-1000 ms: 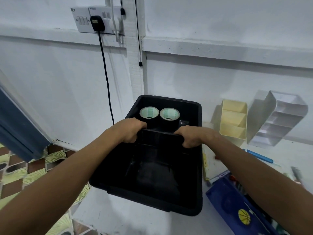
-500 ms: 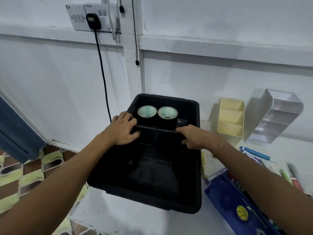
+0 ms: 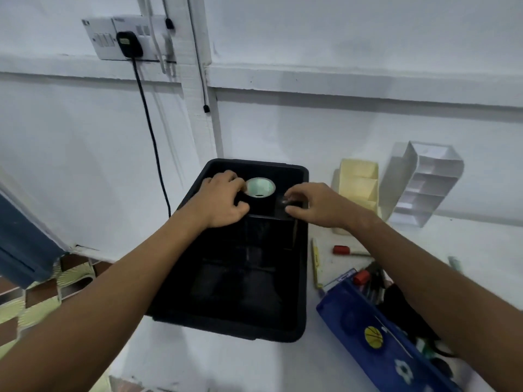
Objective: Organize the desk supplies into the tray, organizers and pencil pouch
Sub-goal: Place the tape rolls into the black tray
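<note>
Both hands have left the divider: left hand (image 3: 223, 200) now covers one tape roll, right hand (image 3: 314, 206) pinches a small dark thing in the tray (image 3: 301, 278); sorting continues.

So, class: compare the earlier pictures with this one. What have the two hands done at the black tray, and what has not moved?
Both hands let go of the divider and moved to the back of the black tray. The left hand now covers one tape roll; the right hand reaches a small dark object. The other tape roll, yellow organizer, white organizer and blue pouch stayed put.
</note>
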Motion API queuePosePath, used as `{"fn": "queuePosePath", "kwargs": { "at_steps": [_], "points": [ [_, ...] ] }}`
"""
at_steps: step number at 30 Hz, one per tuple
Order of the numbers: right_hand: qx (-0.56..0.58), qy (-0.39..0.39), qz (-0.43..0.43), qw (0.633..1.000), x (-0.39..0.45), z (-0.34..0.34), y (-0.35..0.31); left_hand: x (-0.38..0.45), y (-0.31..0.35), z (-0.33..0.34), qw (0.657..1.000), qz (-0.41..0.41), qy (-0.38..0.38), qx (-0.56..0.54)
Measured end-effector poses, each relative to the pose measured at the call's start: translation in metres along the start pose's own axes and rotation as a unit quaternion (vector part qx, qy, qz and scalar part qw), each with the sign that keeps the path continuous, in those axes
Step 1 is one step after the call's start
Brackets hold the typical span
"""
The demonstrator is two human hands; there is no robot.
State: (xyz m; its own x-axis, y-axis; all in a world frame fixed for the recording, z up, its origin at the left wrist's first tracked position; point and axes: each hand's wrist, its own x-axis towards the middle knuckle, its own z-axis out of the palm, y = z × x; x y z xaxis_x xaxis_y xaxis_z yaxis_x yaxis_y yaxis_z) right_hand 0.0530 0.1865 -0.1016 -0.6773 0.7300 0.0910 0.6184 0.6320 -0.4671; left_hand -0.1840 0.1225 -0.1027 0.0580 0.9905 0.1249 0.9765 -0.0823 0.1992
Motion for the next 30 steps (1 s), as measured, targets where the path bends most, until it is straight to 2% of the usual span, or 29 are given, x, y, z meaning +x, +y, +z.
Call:
{"fn": "queuePosePath", "kwargs": {
  "at_steps": [3,8,12,15,20,23,25,30],
  "points": [
    [-0.013,0.040,0.026,0.999,-0.032,-0.029,0.024,0.031,0.065,-0.002,0.997,0.065,0.004,-0.036],
    [-0.032,0.063,0.150,0.986,-0.126,-0.084,0.087,0.070,0.194,0.024,0.982,0.174,-0.047,-0.056],
    [-0.060,0.038,0.256,0.964,-0.224,-0.119,0.130,0.072,0.292,0.045,0.956,0.260,-0.107,-0.087],
    [-0.061,0.002,0.313,0.948,-0.283,-0.127,0.149,0.065,0.334,0.059,0.936,0.302,-0.169,-0.065],
    [-0.044,-0.037,0.338,0.939,-0.334,-0.114,0.167,0.050,0.344,0.077,0.913,0.303,-0.273,0.028],
    [-0.024,-0.063,0.356,0.932,-0.341,-0.104,0.175,0.043,0.335,0.072,0.893,0.278,-0.352,0.042],
    [-0.022,-0.071,0.367,0.927,-0.341,-0.098,0.181,0.040,0.329,0.070,0.890,0.265,-0.365,0.064],
    [-0.064,-0.067,0.410,0.907,-0.335,-0.087,0.190,0.037,0.314,0.084,0.899,0.248,-0.344,0.107]
  ]
}}
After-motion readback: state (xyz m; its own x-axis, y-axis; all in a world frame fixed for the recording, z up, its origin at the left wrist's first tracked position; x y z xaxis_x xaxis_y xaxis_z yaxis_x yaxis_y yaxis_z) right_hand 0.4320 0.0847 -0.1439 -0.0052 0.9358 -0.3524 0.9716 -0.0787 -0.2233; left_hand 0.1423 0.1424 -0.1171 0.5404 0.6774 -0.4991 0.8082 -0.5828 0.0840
